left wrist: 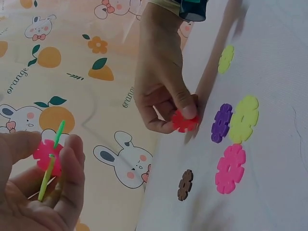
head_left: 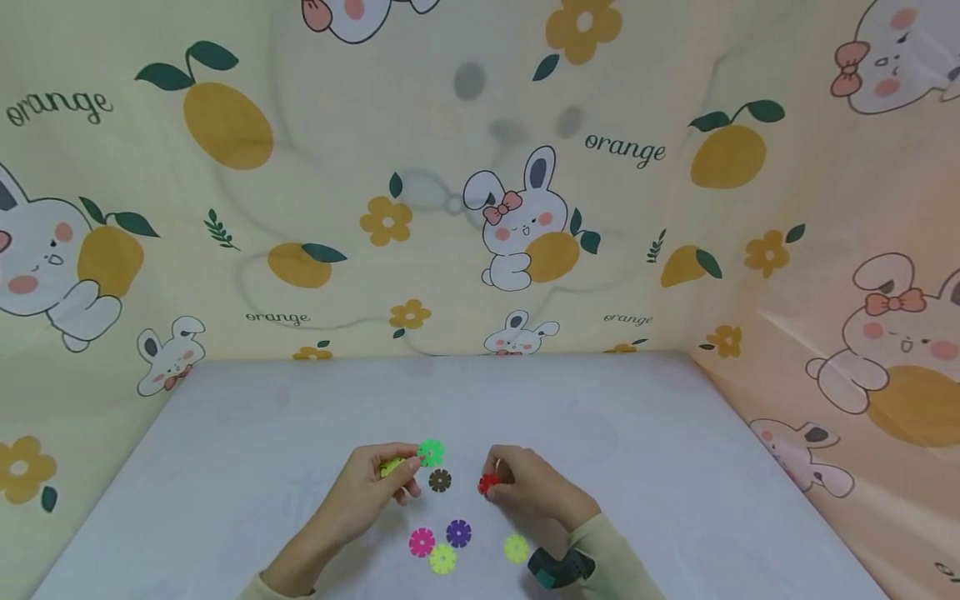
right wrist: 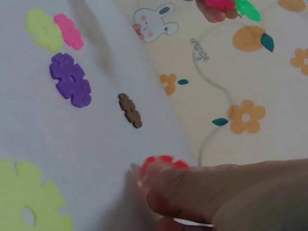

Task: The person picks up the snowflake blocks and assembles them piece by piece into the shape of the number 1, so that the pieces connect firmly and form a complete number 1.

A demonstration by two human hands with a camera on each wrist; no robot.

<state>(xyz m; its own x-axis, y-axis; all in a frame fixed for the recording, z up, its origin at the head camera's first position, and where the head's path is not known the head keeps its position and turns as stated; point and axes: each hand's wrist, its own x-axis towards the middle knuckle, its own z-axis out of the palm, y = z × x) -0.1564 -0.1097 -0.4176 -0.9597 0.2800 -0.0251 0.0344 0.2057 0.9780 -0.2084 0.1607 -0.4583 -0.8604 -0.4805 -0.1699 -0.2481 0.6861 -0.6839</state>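
Observation:
Between the thumb and fingers of my left hand (head_left: 363,492) is a small joined piece of notched plastic discs. A pink disc (left wrist: 42,150) sits in its middle, with a green disc (head_left: 431,452) and a yellow disc (head_left: 390,467) slotted into it. My right hand (head_left: 538,485) pinches a red notched disc (left wrist: 185,123) just over the table; its fingertips partly cover the disc. On the table between the hands lies a brown disc (head_left: 440,481). Closer to the person are a purple disc (head_left: 458,533), a loose pink disc (head_left: 422,542) and a yellow-green disc (head_left: 442,559).
Another yellow-green disc (head_left: 516,548) lies below the right hand, beside a dark wrist device (head_left: 561,568) on that arm. The white table (head_left: 637,433) is bordered at the back and sides by a patterned cloth (head_left: 420,275) with rabbits and oranges.

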